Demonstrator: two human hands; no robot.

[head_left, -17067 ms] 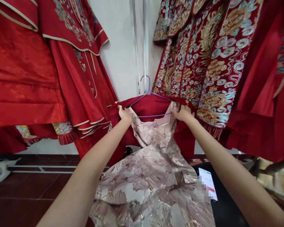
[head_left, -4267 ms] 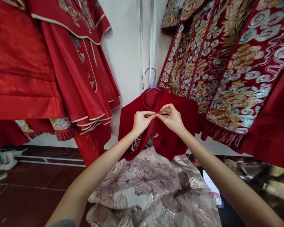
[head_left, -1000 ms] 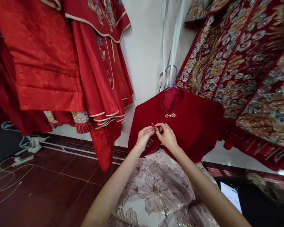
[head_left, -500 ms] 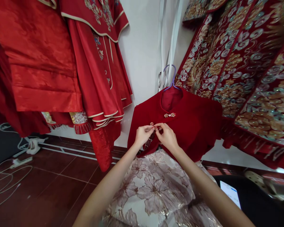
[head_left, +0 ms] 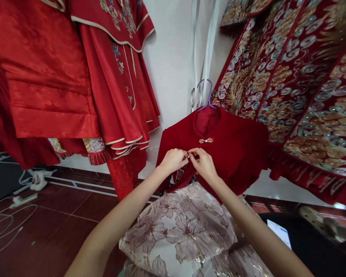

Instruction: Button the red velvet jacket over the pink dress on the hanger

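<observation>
We pinch the second clasp (head_left: 188, 156) of the red jacket (head_left: 233, 150) between left hand (head_left: 174, 159) and right hand (head_left: 203, 163), apparently seating it; keep edges aligned.

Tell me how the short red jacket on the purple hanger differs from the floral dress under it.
The red jacket is plain deep red; the floral dress is pale with pinkish-brown blooms and a metallic sheen. The jacket is short with a jewelled clasp; the dress billows out wide below. Both hands, left hand and right hand, pinch the jacket's front, not the dress.

Dark red tiled floor (head_left: 60, 227), white cables (head_left: 5, 219) lying on it
</observation>
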